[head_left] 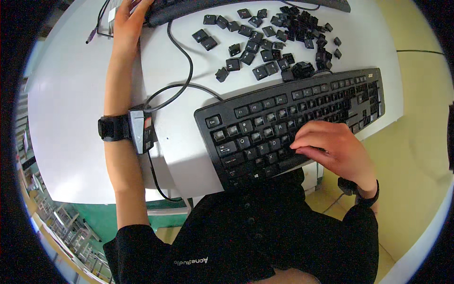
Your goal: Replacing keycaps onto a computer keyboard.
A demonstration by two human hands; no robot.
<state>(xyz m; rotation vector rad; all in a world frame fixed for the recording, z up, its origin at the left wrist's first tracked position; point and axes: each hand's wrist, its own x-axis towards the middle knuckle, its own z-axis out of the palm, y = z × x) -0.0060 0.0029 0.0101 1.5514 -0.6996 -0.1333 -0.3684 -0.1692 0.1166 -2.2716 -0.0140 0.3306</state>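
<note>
A black keyboard [227,161] lies slantwise on the white table in front of me. Many of its keys lack caps, and the bare sockets show. My right hand [331,146] is over its middle, thumb and forefinger pinched together at the keys; whatever sits between the tips is hidden. At the far left, my left hand [128,21] rests by the end of a second black keyboard [189,10], fingers apart and partly cut off by the picture's upper edge. Between the two keyboards lie several loose black keycaps [253,46], scattered singly and heaped toward the right.
A black cable [190,61] loops across the table [75,123] beside my left forearm. Another cable with a plug [91,36] lies at the far left. Strapped devices sit on my left forearm [141,130] and right wrist [347,185]. The table's right edge borders a yellowish floor [406,156].
</note>
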